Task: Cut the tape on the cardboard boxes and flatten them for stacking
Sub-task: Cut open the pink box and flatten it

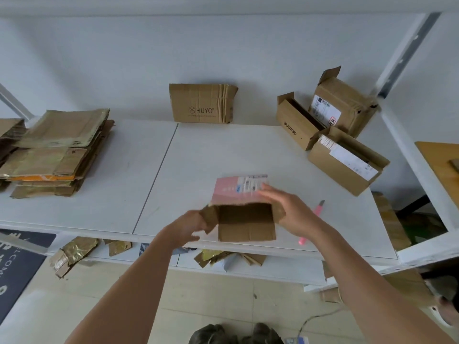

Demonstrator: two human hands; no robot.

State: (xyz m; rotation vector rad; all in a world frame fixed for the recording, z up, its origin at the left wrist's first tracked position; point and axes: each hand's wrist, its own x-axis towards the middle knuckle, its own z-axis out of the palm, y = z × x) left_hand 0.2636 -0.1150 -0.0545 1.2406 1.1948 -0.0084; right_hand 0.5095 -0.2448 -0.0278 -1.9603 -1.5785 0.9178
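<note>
A small cardboard box (244,207) with a pink top and a white shipping label lies on the white shelf (188,170) near its front edge, its open end toward me with the flaps spread. My left hand (188,225) grips the left side flap. My right hand (288,207) lies over the box's right side, fingers stretched across the label and top. A pink utility knife (311,219) rests on the shelf just right of my right hand, partly hidden by my wrist.
A stack of flattened boxes (57,150) sits at the left. A folded HUYO box (202,103) leans on the back wall. Three open boxes (330,130) stand at the back right. Cardboard scraps (74,254) lie on the lower shelf and floor.
</note>
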